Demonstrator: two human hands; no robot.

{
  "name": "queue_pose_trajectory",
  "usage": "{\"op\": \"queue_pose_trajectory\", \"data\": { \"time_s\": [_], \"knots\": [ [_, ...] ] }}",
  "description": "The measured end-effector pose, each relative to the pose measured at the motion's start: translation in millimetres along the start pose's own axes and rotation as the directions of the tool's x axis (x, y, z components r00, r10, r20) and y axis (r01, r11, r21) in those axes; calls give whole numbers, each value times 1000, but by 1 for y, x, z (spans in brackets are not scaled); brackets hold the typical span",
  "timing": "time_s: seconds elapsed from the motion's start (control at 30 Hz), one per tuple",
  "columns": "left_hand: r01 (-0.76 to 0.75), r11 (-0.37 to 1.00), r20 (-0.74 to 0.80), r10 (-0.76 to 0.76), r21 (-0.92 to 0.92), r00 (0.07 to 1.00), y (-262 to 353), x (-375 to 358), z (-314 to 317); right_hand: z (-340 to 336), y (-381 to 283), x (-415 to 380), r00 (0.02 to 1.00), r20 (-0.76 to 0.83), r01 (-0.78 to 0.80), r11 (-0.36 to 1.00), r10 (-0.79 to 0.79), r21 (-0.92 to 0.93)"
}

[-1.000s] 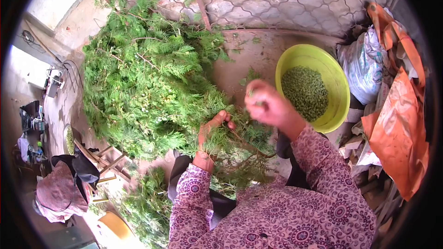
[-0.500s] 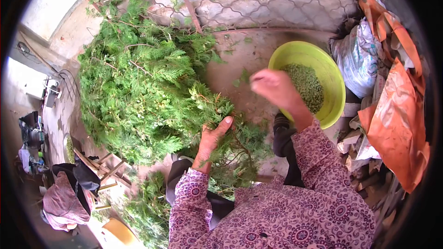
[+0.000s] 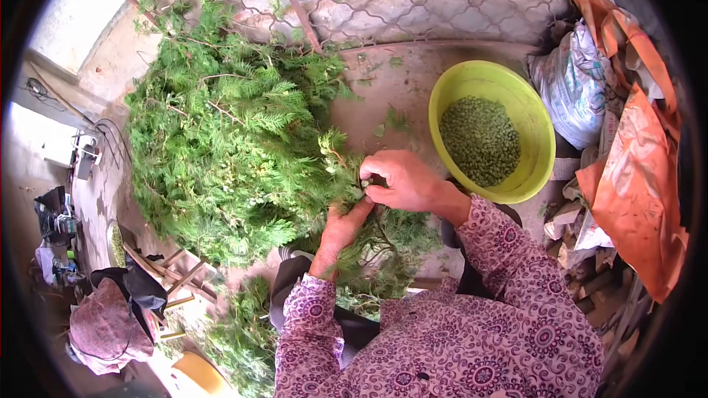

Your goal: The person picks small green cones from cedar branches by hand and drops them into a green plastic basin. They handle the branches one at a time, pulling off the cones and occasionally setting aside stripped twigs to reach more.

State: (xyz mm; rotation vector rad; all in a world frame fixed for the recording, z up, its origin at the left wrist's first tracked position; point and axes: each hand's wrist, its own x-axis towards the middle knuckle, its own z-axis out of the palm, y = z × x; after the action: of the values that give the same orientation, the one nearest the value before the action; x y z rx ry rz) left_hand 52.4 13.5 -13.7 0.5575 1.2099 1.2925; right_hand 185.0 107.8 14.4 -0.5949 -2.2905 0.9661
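Head view: a heap of branches (image 3: 221,147) is seen at left. A sprig (image 3: 350,177) at its edge is gripped from below by the left hand (image 3: 341,230) and pinched by the right hand (image 3: 402,180). A bowl (image 3: 535,129) of green seeds (image 3: 479,140) is set at right.

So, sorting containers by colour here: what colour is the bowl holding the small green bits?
Yellow-green, a bright lime; the bowl shows plainly in the head view.
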Motion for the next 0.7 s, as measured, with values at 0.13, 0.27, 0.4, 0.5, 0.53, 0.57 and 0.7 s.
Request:
{"op": "queue_pose_trajectory", "data": {
  "time_s": [0.13,0.27,0.4,0.5,0.53,0.57,0.7],
  "knots": [
    [9,972,-107,-35,-233,994,5,2,-5,3,0,0,993,-113,-22,1000,24,14],
    [82,979,-132,-108,-188,985,7,1,-10,2,-1,-1,982,-2,-181,953,187,241],
    [39,977,-104,-62,-209,993,5,-3,-12,-6,-5,1,890,247,-450,655,383,608],
    [-2,980,-42,-7,-199,999,9,-5,-11,-13,-8,2,857,311,-502,531,411,683],
    [-6,979,-44,-3,-202,999,9,-4,-13,-15,-7,1,853,288,-488,465,436,739],
    [-3,984,-64,-9,-180,998,8,-3,-16,-19,-5,-1,845,268,-467,395,463,791],
    [37,973,-103,-62,-228,993,5,-7,-23,-48,17,-2,901,111,-164,92,420,982]
  ]
}}
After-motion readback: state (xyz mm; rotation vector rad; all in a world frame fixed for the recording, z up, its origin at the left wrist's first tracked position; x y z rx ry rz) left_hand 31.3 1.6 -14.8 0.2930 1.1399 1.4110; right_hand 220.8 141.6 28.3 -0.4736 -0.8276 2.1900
